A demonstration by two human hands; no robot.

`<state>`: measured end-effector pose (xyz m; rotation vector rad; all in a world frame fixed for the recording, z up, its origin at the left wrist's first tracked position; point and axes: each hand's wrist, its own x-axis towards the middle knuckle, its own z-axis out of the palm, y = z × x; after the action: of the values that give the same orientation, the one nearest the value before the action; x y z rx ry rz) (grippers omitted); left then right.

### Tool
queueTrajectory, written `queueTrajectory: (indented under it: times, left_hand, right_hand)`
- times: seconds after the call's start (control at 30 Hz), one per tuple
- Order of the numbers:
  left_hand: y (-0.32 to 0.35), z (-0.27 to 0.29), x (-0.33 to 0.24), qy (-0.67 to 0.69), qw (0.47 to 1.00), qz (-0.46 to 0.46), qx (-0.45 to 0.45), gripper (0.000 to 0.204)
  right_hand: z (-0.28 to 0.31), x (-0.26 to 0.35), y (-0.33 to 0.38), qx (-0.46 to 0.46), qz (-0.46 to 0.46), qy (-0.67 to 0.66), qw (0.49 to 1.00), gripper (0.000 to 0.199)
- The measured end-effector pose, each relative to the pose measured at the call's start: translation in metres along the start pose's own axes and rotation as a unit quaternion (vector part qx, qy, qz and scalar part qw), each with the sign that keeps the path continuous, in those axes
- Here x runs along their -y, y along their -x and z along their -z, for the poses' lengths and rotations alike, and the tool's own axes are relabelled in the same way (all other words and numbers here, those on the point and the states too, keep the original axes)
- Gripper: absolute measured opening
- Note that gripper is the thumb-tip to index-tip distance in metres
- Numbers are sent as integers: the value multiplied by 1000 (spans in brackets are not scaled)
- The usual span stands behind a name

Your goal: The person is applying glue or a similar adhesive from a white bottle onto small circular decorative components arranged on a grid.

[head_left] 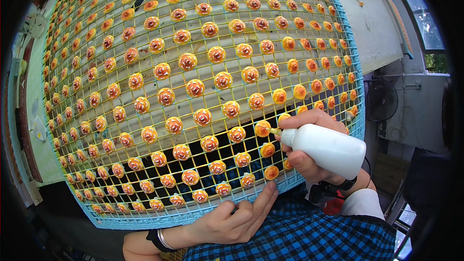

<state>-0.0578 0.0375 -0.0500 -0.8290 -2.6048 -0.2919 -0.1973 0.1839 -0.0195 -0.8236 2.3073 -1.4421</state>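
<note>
White squeeze bottle (331,151) | right hand (311,168) fingers gripping neck end | likely light, pliant; best held mid-body | left hand (236,220) half-curled, apparently holding nothing, at blue tray rim (140,218)

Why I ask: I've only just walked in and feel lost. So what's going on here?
A person's right hand holds a white squeeze bottle, its nozzle pointed at an orange rosette on a blue-framed rack. The left hand holds nothing, its fingertips at the rack's near edge. Many rosettes in the middle carry white marks; several toward the right show none. Whether the nozzle touches the rosette, I can't tell.
</note>
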Motion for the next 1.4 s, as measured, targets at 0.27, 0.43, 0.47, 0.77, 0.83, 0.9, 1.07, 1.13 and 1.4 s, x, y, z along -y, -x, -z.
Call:
queueTrajectory:
  times: [0.27,0.43,0.47,0.77,0.83,0.9,1.07,1.13,1.4]
  left_hand:
    - [0,-1,2,0,1000,-7,3,26]
    - [-4,6,6,-2,1000,-7,-8,27]
    - [-6,10,10,0,1000,-4,-14,27]
    - [1,2,1,-6,1000,-5,7,27]
    - [0,2,1,-11,1000,-6,7,27]
    - [0,3,1,-9,1000,-4,9,27]
    - [0,3,0,-10,1000,-3,11,27]
    - [0,3,0,-11,1000,-4,11,26]
    - [0,1,0,-13,1000,-4,5,26]
  right_hand:
    - [2,0,2,5,-16,-10,1000,34]
    - [5,2,1,10,13,-13,1000,34]
    - [6,3,0,15,28,0,999,34]
    - [5,2,0,11,10,-28,1000,37]
    - [5,3,0,14,1,-37,999,37]
    - [5,1,0,15,10,-36,999,36]
    - [2,0,1,6,36,-4,999,34]
    - [2,1,0,4,47,13,999,33]
    - [1,2,-3,14,78,28,996,28]
